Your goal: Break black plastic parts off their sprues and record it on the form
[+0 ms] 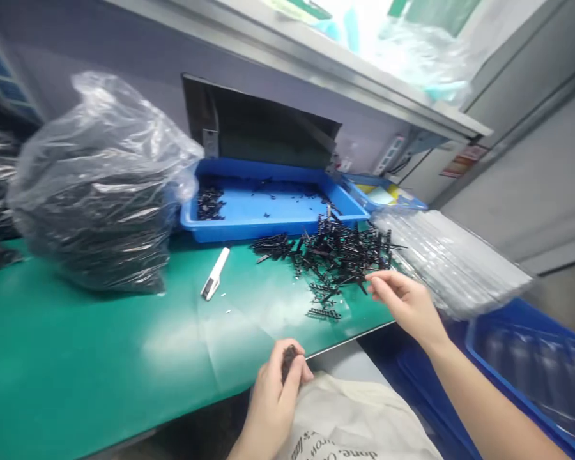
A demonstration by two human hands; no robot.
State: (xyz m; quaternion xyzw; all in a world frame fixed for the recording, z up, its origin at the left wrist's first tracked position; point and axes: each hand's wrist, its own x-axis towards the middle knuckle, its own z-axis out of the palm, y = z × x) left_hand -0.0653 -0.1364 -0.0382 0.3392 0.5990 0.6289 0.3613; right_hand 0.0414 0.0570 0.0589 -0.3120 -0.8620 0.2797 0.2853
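Note:
My left hand (280,377) is closed around a small clump of black plastic pieces (288,359), held just off the table's front edge, above my lap. At the right side of a tangled heap of thin black plastic pieces (349,249), my right hand (402,300) has its thumb and fingers pinched together. A thin black piece shows at those fingertips, partly merging with the heap behind it. Several toothed black strips (323,314) lie loose on the green table (124,351) at the near side of the heap.
Behind the heap stands a blue tray (259,229) with scattered black bits. A large clear bag (105,185) of black parts is at left. A white cutter-like tool (215,275) lies mid-table. Clear plastic trays (450,255) are stacked at right, beside blue crates (517,370).

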